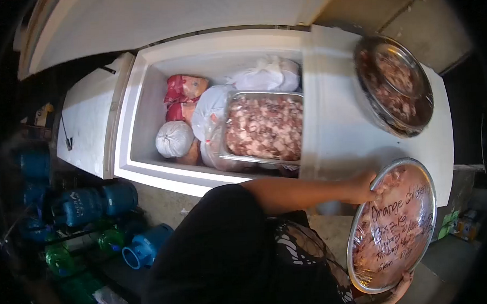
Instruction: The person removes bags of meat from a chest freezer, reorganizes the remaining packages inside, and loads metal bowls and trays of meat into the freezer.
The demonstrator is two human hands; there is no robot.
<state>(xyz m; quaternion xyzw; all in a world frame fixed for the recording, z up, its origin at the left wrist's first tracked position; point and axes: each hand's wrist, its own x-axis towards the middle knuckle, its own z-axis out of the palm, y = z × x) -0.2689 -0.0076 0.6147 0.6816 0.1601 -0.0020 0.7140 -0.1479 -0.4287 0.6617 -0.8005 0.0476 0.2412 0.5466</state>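
I hold a round metal tray point(396, 229) of pale pink raw meat, tilted up and covered in clear wrap. Handwriting in black marker on the wrap reads "Orange chicken" above several smaller lines. My left hand point(362, 189) is closed on the tray's upper left rim, that arm crossing in front of the freezer. At the lower rim, my right hand point(400, 291) grips with its fingers partly hidden. Left of the tray is the open chest freezer point(144, 107), with a rectangular metal pan point(264, 126) of cut raw meat inside.
White plastic bags point(211, 107) and red-and-clear packs point(183, 89) lie in the freezer. Wrapped round trays point(395, 85) are stacked on its closed right side. Blue gas cylinders point(83, 205) and green bottles point(58, 258) stand at lower left.
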